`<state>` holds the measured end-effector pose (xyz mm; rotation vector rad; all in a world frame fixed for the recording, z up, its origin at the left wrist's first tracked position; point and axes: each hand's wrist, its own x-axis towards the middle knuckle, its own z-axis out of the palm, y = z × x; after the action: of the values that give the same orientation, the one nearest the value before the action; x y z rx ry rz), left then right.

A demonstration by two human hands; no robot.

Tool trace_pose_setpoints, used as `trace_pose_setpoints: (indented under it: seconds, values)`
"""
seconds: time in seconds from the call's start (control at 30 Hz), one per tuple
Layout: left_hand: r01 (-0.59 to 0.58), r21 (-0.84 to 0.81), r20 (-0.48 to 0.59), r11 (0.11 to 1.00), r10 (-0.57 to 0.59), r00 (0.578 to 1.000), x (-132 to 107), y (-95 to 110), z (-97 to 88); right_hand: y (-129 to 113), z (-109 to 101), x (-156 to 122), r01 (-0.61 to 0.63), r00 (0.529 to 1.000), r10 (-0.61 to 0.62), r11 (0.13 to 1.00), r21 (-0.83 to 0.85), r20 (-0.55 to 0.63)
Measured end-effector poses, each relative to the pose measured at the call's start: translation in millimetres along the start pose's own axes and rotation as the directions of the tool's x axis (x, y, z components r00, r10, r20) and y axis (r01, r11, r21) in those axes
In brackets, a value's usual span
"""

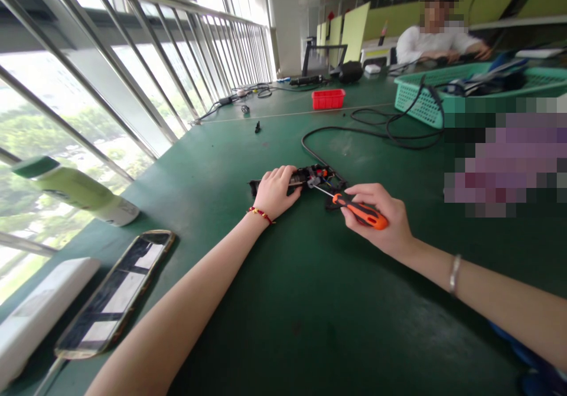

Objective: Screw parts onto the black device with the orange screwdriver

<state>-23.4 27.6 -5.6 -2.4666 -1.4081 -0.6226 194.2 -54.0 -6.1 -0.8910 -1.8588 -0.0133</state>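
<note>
My left hand lies curled over the left end of a small black device with exposed parts and coloured wires, pressing it onto the green table. A red string bracelet is on that wrist. My right hand is closed around an orange-and-black screwdriver. Its thin metal shaft points left and up into the device's open middle. A black cable runs from the device toward the back right.
A phone and a white box lie at the near left, with a green-and-white bottle on its side behind them. A red bin and a teal basket stand farther back. A seated person in white works behind the basket.
</note>
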Motion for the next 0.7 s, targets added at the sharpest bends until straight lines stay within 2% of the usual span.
trace_pose_setpoints:
  seconds: [0.17, 0.33, 0.53, 0.7]
  values:
    - [-0.001, 0.003, 0.003, 1.0, 0.001, 1.0, 0.1, 0.0, 0.2, 0.7, 1.6, 0.1, -0.007, 0.996, 0.011, 0.999, 0.04, -0.087]
    - [-0.008, 0.002, -0.008, 1.0, 0.008, 1.0, -0.5, -0.1, 0.4, 0.6, 0.1, 0.1, 0.03, 0.999, -0.03, 1.0, -0.006, -0.015]
    - [-0.008, 0.011, -0.009, 1.0, 0.008, 1.0, -0.2, -0.4, 0.6, 0.3, 1.5, 0.6, 0.006, 0.996, -0.003, 0.999, 0.032, -0.092]
    - [-0.002, 0.004, -0.002, 1.0, 0.002, 1.0, -0.5, 0.2, -0.1, -0.7, -0.6, 0.5, 0.028, 0.999, -0.028, 0.999, -0.017, -0.019]
